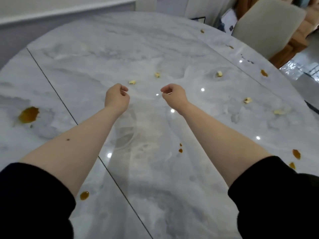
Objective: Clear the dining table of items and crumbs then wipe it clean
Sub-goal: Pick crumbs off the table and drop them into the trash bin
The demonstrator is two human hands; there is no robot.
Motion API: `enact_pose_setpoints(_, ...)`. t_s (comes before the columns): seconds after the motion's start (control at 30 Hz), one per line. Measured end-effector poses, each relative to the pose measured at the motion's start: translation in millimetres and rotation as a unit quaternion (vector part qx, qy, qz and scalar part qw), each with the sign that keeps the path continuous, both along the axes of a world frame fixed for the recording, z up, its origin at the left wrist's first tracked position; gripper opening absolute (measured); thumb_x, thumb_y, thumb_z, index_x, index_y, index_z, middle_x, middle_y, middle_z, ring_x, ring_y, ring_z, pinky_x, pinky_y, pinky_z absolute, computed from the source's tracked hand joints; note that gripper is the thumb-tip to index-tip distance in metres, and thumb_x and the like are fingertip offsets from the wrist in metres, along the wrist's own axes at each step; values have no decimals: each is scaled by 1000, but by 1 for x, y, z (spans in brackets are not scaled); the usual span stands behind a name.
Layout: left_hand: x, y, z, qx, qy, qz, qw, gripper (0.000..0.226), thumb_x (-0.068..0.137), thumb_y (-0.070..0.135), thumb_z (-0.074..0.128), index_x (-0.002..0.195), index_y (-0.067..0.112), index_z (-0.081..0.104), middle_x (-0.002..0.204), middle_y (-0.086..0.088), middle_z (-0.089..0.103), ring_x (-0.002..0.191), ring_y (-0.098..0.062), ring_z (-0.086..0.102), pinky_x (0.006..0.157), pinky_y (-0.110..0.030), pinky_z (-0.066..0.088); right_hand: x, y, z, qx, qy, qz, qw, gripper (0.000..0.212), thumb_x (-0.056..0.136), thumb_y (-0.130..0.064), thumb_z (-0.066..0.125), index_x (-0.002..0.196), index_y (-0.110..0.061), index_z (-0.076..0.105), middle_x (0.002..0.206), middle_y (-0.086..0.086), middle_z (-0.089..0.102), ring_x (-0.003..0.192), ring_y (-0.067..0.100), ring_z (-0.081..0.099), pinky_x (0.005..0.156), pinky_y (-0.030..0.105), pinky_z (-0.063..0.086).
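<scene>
A round grey marble dining table [155, 49] fills the view. Pale yellow crumbs lie scattered on it: one [132, 82] just beyond my left hand, another [157, 75] further out, and several to the right, such as one [219, 73] and one [247, 100]. Brown sauce stains mark the surface, the largest stain [28, 115] at the left, a small one [84, 195] near my left sleeve, more at the right edge [296, 154]. My left hand [117, 97] and my right hand [174, 95] hover above the table's middle, fingers loosely curled, holding nothing.
A cream upholstered chair [265, 25] stands at the table's far right edge. A dark seam [51, 83] runs diagonally across the tabletop on the left. A wall with white moulding [60, 9] lies behind the table.
</scene>
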State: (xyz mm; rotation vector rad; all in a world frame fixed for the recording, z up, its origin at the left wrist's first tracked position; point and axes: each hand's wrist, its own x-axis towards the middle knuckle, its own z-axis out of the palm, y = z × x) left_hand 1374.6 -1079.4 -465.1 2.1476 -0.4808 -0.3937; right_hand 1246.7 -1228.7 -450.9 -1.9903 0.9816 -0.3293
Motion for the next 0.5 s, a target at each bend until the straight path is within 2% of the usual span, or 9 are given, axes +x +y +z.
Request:
enact_pose_setpoints(0.07,12,-18,-7,12,-37,-9,999,24,84,7,52,106,9,61,98,-9,62,92,-26,59,78,-28,44,19,-21,-5,-12,14,0,1000,27,85,-1,48,104,-8,65,98,2,56,88,15,53,73,22,44)
enact_pose_setpoints(0.17,21,-38,-11,37,-94,-56,993,34,84,9,56,117,10,57,117,-16,56,105,-33,56,90,-35,45,40,-36,-12,-48,46,11,998,31,84,-1,49,111,-9,63,110,5,58,98,18,55,83,24,43)
enact_pose_setpoints(0.33,32,-77,-24,136,-180,-118,967,48,91,12,49,138,16,41,143,-15,35,132,-33,30,103,-41,34,84,-62,-26,-117,103,40,987,45,85,-3,49,129,-13,53,136,10,47,124,26,46,101,30,36)
enact_pose_setpoints(0.43,37,-87,-33,178,-184,-106,961,49,93,9,41,141,17,39,148,-13,31,136,-32,25,104,-42,32,102,-69,-33,-158,153,78,972,55,89,-5,45,142,-18,38,149,8,32,134,28,34,107,33,30)
enact_pose_setpoints(0.5,40,-89,-40,189,-165,-90,964,48,93,5,38,139,16,43,143,-14,37,132,-32,30,100,-43,36,108,-72,-39,-181,193,103,959,58,91,-5,42,146,-21,29,153,6,24,136,29,30,108,35,28)
